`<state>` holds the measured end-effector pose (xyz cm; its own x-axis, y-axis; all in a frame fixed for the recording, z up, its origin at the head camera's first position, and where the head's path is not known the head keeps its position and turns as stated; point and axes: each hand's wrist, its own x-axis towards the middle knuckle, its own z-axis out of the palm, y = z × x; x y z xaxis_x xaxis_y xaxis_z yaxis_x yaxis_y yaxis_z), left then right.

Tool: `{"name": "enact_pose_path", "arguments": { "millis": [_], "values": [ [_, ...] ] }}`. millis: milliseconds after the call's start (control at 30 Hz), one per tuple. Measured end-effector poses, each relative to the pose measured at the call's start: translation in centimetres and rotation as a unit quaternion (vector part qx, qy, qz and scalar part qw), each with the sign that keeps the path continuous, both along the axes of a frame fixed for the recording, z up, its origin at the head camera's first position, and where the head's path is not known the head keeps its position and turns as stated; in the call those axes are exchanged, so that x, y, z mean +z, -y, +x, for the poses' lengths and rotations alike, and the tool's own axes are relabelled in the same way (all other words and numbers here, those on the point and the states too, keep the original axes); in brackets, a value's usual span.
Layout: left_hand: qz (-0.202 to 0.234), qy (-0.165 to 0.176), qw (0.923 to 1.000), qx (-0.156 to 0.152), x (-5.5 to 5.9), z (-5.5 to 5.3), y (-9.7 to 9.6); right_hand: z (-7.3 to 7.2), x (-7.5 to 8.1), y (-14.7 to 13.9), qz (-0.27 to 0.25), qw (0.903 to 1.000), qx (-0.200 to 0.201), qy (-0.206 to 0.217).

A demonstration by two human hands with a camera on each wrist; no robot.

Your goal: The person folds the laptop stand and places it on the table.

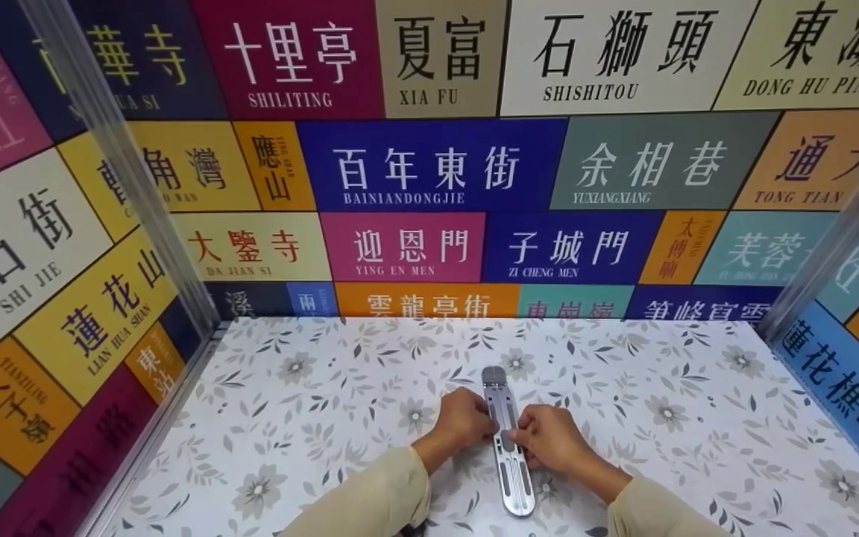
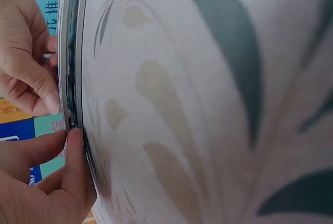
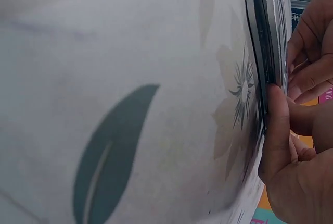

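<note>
A long, narrow silver folded laptop stand (image 1: 515, 477) with a grey end piece lies flat on the table, pointing away from me. My left hand (image 1: 465, 419) holds its left edge, fingers curled, around mid-length. From the other side my right hand (image 1: 551, 438) pinches the right edge between thumb and forefinger, slightly nearer to me. Seen edge-on in the left wrist view, the stand (image 2: 73, 52) shows stacked metal layers, with the left hand (image 2: 49, 174) pinching them low down. In the right wrist view the right hand's (image 3: 299, 156) thumb and finger grip the stand's side.
A white tabletop (image 1: 310, 432) with a grey flower and leaf print spreads around the hands. Panels with colourful place-name signs (image 1: 429, 164) stand behind it and at both sides. Clear posts (image 1: 124, 164) mark the corners.
</note>
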<state>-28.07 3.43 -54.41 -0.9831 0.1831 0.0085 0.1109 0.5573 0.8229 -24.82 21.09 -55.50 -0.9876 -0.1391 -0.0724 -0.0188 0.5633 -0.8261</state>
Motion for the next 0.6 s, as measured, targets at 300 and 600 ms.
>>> {"name": "enact_pose_path", "arguments": {
  "millis": [300,600],
  "values": [
    [-0.290,-0.074,0.9491,-0.099,0.4,2.5,0.7,1.7,-0.3,-1.6,0.130,0.9741,0.084,-0.165],
    [-0.376,0.006,0.9028,-0.208,0.7,5.8,2.3,4.9,-0.5,-3.9,0.249,0.9385,0.172,-0.167]
  ]
}}
